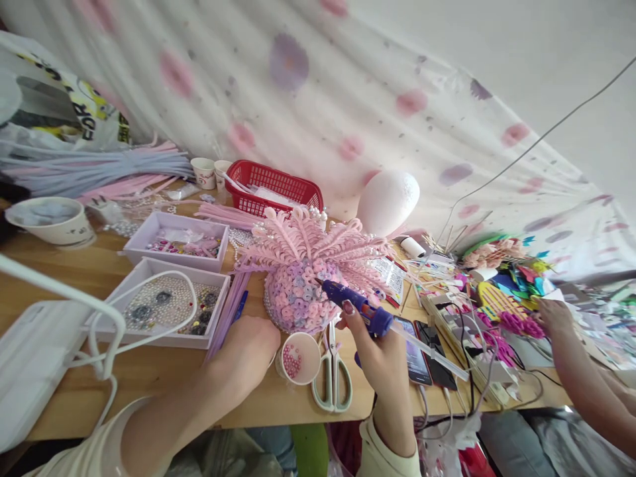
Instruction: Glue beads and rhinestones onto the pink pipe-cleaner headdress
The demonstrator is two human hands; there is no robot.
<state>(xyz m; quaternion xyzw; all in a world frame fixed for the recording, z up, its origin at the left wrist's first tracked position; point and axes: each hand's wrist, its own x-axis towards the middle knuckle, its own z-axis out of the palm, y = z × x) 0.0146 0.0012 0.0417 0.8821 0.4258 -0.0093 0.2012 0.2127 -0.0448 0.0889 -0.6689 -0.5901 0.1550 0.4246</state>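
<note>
My right hand (381, 354) is closed around a blue hot glue gun (356, 303) with a clear glue stick (432, 351) sticking out of its back. The gun's tip touches, or nearly touches, a dome covered in small pink and lilac flowers (298, 298). Curled pink pipe-cleaner plumes (308, 242) with pearl beads fan out from the dome's top. At the dome's lower left rests my left hand (256, 341), back toward me, fingers hidden. Between the hands stand a paper cup of pink beads (300, 359) and scissors with pale green handles (332, 381).
Left are two white trays (173, 338) (175, 240) of beads, a white cable (106, 318) and a paper bowl (52, 222). Behind stand a red basket (274, 182) and a white foam egg (388, 202). Right lie phones (416, 354), a power strip (460, 344) and another person's hand (554, 317).
</note>
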